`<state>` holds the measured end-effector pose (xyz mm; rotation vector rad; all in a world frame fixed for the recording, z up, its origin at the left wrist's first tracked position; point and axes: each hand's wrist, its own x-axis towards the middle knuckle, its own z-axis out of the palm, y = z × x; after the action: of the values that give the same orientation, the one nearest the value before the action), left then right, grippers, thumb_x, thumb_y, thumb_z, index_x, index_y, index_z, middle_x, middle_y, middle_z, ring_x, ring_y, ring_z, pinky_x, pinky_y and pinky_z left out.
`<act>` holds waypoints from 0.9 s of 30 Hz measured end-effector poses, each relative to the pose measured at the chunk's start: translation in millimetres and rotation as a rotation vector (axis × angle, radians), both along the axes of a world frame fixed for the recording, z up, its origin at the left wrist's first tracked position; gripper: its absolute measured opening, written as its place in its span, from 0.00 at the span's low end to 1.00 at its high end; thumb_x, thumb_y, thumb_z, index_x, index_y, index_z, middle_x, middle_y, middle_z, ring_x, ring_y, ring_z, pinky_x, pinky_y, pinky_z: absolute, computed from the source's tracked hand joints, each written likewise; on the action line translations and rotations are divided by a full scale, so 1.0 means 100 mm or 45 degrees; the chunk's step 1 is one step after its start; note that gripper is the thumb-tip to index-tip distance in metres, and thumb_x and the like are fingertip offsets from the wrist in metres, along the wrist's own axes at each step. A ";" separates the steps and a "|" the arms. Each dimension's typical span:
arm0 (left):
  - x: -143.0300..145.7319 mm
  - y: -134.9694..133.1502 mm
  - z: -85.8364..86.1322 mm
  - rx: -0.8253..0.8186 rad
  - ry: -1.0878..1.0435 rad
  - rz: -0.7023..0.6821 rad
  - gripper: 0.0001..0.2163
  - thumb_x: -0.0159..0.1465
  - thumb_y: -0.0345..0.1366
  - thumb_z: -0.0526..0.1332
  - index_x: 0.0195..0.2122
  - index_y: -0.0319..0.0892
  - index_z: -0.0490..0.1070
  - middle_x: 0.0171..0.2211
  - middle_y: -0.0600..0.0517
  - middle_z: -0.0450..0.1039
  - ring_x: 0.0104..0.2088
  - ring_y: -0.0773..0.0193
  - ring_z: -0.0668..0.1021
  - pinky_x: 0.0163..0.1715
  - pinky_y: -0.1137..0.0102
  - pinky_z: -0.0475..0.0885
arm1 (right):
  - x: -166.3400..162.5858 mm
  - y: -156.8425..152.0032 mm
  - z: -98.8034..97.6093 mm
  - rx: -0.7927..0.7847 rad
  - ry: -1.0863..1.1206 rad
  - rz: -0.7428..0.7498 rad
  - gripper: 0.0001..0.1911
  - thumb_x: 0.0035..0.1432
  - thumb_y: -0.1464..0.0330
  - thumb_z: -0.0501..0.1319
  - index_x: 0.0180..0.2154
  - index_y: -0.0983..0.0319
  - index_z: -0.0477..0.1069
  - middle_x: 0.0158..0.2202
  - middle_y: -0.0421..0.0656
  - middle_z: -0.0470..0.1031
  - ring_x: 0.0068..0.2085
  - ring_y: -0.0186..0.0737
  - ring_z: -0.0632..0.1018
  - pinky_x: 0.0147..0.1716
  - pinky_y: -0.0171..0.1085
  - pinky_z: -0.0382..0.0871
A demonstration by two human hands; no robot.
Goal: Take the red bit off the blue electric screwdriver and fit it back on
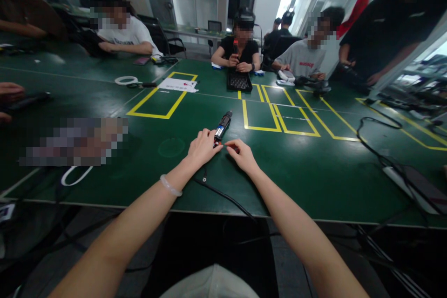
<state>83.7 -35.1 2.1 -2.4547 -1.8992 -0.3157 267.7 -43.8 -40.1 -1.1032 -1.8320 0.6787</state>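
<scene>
A slim black device [222, 126] with silver and blue parts showing along its body lies on the green table, its narrow tip pointing away from me. My left hand [202, 149] holds it by its near end, fingers bent over its left side. A small red-orange part shows at that end, between my hands. My right hand [242, 154] is just to the right of it, fingers curled and thumb close to the forefinger; whatever they may pinch is too small to make out. A black cable [226, 195] with a small ring-shaped metal end beside it runs below my hands.
Yellow tape outlines [261, 128] mark the green table [146, 149]. Across it, a co-worker holds a red-tipped tool [236, 49] over a black tray [239, 84]. White paper [178, 84] and a coiled white cable [126, 80] lie left; black cables [366, 144] trail at right.
</scene>
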 end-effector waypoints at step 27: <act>-0.89 0.40 0.00 0.131 0.035 0.422 0.21 0.66 0.43 0.57 0.56 0.39 0.65 0.58 0.35 0.65 0.55 0.42 0.69 0.52 0.54 0.67 | 0.03 0.01 -0.02 -0.055 -0.046 0.007 0.08 0.62 0.69 0.59 0.37 0.60 0.78 0.34 0.41 0.75 0.33 0.36 0.72 0.37 0.36 0.66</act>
<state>-5.6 4.9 1.9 -2.0245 -2.1702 -0.3541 271.0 -42.5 -42.2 -1.1462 -1.8594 0.7083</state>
